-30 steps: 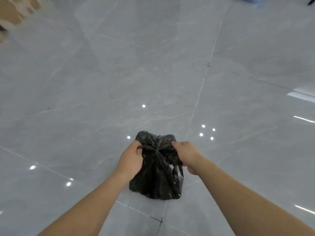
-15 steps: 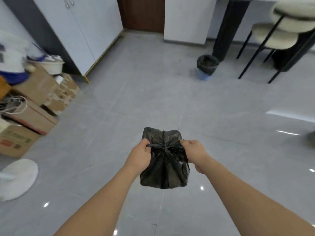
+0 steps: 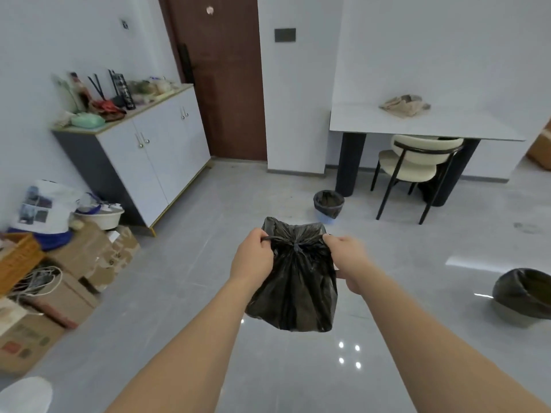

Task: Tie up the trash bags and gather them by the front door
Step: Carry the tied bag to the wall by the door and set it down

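While my left hand (image 3: 253, 257) and my right hand (image 3: 347, 260) each pinch a twisted ear of plastic, the black trash bag (image 3: 293, 281) hangs between them, clear of the floor (image 3: 208, 263). Fingers on both sides are curled tight round the drawn-out ends, which meet at a small knot (image 3: 296, 247) on top of the bag. Below the bag the grey tiles lie bare and glossy, and a wide lane of floor runs ahead toward the brown door (image 3: 220, 79) at the far wall. Along the left edge of that lane stand cardboard boxes (image 3: 71, 281) and, farther on, a white cabinet (image 3: 155, 150) with clutter on top. On the right of the lane a small bin (image 3: 328, 204) lined with a dark bag stands near the table's dark leg, just beside a cream chair (image 3: 417, 162) tucked under the white table (image 3: 423, 123). Nearer me, at the right edge, another bin with a black liner (image 3: 521, 293) sits on the floor, well apart from the bag I hold.
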{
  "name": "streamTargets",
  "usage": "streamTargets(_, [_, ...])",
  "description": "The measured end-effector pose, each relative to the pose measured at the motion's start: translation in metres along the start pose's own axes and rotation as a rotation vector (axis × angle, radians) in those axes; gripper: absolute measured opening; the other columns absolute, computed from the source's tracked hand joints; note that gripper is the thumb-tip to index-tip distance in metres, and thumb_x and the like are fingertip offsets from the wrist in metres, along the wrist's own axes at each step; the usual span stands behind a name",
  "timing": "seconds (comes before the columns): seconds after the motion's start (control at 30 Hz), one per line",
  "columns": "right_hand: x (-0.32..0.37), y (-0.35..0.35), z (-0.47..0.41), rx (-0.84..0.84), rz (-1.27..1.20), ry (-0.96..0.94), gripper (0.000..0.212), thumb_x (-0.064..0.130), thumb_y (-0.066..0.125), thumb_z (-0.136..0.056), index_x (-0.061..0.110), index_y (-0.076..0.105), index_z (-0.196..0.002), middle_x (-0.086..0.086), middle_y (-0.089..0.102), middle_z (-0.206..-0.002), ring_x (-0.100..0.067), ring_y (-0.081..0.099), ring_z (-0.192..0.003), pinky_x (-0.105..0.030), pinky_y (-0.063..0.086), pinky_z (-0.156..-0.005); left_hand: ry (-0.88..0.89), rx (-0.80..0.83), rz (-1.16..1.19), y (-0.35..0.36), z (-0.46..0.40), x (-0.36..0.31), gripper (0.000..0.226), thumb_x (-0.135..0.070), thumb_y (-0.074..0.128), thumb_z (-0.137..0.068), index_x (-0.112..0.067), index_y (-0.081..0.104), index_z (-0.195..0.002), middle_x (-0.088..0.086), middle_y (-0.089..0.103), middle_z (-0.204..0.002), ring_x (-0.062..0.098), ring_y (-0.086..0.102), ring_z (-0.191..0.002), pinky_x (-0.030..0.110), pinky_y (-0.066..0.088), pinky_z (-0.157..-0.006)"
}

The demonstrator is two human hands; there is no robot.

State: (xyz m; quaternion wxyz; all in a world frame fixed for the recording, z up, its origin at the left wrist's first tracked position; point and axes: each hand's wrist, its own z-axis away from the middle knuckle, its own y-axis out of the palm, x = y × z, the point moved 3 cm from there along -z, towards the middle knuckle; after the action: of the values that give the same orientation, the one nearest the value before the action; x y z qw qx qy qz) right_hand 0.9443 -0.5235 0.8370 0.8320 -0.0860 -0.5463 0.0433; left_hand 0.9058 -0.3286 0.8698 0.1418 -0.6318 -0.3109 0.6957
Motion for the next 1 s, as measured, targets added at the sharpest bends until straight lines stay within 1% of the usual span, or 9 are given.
streamTargets(0.03, [0.004, 0.002, -0.005, 0.009, -0.008, -0.009, 0.061, 0.045, 0.048, -0.086, -0.011, 0.049, -0.11, -0.003, 0.043, -0.084, -0.022, 0.041, -0.077, -0.062, 0.033, -0.098, -0.001, -0.006, 0.002, -0.002, -0.004, -0.001, 0.018, -0.02, 0.038, -0.097, -0.019, 0.052, -0.087, 0.001, 0.058, -0.075, 0.02, 0.053, -0.065, 0.033, 0.039, -0.056])
streamTargets(0.07, [0.009, 0.005, -0.011, 0.022, -0.016, -0.018, 0.061, 0.045, 0.048, -0.086, -0.011, 0.049, -0.111, -0.003, 0.043, -0.084, -0.022, 0.041, -0.077, -0.041, 0.018, -0.081, -0.003, -0.014, -0.006, -0.006, -0.009, -0.002, 0.018, -0.02, 0.038, -0.098, -0.019, 0.053, -0.089, 0.001, 0.059, -0.076, 0.02, 0.054, -0.066, 0.033, 0.04, -0.057])
streamTargets(0.1, [0.014, 0.009, -0.017, 0.039, -0.018, -0.021, 0.061, 0.046, 0.049, -0.084, -0.01, 0.05, -0.109, -0.004, 0.043, -0.083, -0.022, 0.042, -0.076, -0.041, 0.041, -0.068, -0.004, -0.02, -0.016, -0.009, -0.015, -0.003, 0.018, -0.02, 0.038, -0.098, -0.019, 0.054, -0.089, 0.001, 0.06, -0.077, 0.02, 0.055, -0.067, 0.034, 0.041, -0.058])
streamTargets(0.2, [0.025, 0.029, -0.042, 0.098, -0.026, -0.011, 0.055, 0.046, 0.05, -0.082, -0.007, 0.053, -0.093, -0.005, 0.043, -0.083, -0.023, 0.042, -0.075, -0.038, 0.034, -0.067, -0.005, -0.048, -0.037, -0.023, -0.042, 0.001, 0.018, -0.018, 0.039, -0.098, -0.016, 0.055, -0.089, 0.001, 0.059, -0.078, 0.021, 0.055, -0.07, 0.036, 0.044, -0.063])
streamTargets(0.33, [0.045, 0.066, -0.094, 0.128, -0.043, 0.011, 0.056, 0.043, 0.051, -0.083, -0.011, 0.052, -0.096, -0.005, 0.041, -0.084, -0.024, 0.039, -0.075, -0.037, 0.032, -0.067, -0.015, -0.047, -0.065, -0.034, -0.103, 0.015, 0.018, -0.018, 0.039, -0.099, -0.016, 0.053, -0.087, 0.002, 0.057, -0.075, 0.017, 0.051, -0.064, 0.031, 0.038, -0.056])
streamTargets(0.43, [0.068, 0.097, -0.145, 0.116, -0.045, -0.012, 0.038, 0.044, 0.052, -0.081, 0.005, 0.05, -0.08, -0.005, 0.043, -0.082, -0.023, 0.04, -0.075, -0.037, 0.033, -0.066, 0.019, -0.039, -0.1, -0.043, -0.17, 0.027, 0.017, -0.019, 0.04, -0.098, -0.019, 0.055, -0.09, 0.001, 0.059, -0.078, 0.016, 0.054, -0.066, 0.031, 0.039, -0.056])
streamTargets(0.53, [0.1, 0.126, -0.195, 0.095, -0.11, -0.048, 0.019, 0.041, 0.053, -0.08, 0.022, 0.05, -0.083, -0.005, 0.041, -0.082, -0.023, 0.039, -0.074, -0.038, 0.032, -0.066, 0.039, -0.022, -0.051, -0.057, -0.241, 0.034, 0.018, -0.019, 0.041, -0.098, -0.017, 0.056, -0.089, 0.001, 0.058, -0.073, 0.015, 0.051, -0.061, 0.03, 0.037, -0.053])
streamTargets(0.83, [0.198, 0.182, -0.332, 0.074, -0.111, 0.022, 0.024, 0.03, 0.05, -0.095, 0.012, 0.063, -0.088, -0.009, 0.059, -0.082, -0.024, 0.058, -0.076, -0.038, 0.054, -0.069, 0.011, 0.065, 0.009, -0.071, -0.442, 0.037, 0.018, -0.018, 0.041, -0.099, -0.015, 0.058, -0.093, 0.0, 0.057, -0.071, 0.015, 0.049, -0.059, 0.028, 0.035, -0.051])
streamTargets(1.0, [0.222, 0.186, -0.456, 0.021, -0.163, 0.053, 0.019, 0.037, 0.054, -0.09, 0.018, 0.056, -0.086, -0.007, 0.051, -0.082, -0.024, 0.051, -0.075, -0.039, 0.043, -0.065, 0.028, 0.132, -0.04, -0.023, -0.571, 0.033, 0.018, -0.018, 0.039, -0.099, -0.017, 0.055, -0.092, 0.0, 0.057, -0.073, 0.015, 0.05, -0.061, 0.029, 0.034, -0.053])
